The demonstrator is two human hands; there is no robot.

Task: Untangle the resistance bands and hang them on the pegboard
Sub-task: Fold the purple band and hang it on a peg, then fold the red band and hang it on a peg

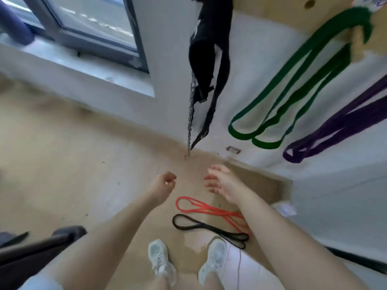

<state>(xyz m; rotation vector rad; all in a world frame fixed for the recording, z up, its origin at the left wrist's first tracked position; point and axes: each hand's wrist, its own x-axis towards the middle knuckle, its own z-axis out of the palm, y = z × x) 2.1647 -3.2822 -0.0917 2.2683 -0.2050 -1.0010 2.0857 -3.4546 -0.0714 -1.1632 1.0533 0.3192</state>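
Two bands left: red band [211, 212] and black band [209, 229] before our shoes [184, 262].
Hands: left hand [164, 186] loosely curled, right hand [222, 182] spread, both empty.
Advice: we should lift one band alone.

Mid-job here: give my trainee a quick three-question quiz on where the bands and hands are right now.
1. True or false: the green band hangs on the pegboard.
2. Which bands lie on the floor? A) green and purple B) red and black C) purple only
3. Fill in: the left hand and right hand hold ____.

Key:
1. True; the purple band hangs beside it.
2. B: the red band and black band lie near the shoes.
3. Nothing.
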